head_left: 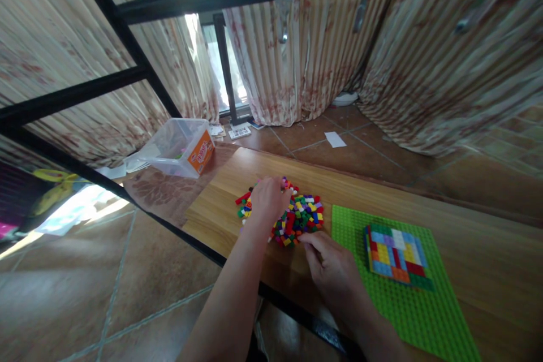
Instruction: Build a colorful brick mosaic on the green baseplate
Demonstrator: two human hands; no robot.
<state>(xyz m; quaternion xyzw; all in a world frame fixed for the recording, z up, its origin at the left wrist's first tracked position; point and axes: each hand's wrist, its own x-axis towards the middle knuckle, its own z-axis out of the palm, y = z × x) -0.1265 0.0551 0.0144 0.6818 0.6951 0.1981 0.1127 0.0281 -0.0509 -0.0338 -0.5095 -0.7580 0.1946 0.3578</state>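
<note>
wooden table | green plate on its right part, long side running near to far | brick pile left of plate, stretched left-right | left hand on pile, fingers bent down, grip hidden | right hand at pile's near edge, fingertips together, cannot tell on what

A multicoloured brick pile, a green baseplate, and seemingly beige striped curtains with reddish blotches.
</note>
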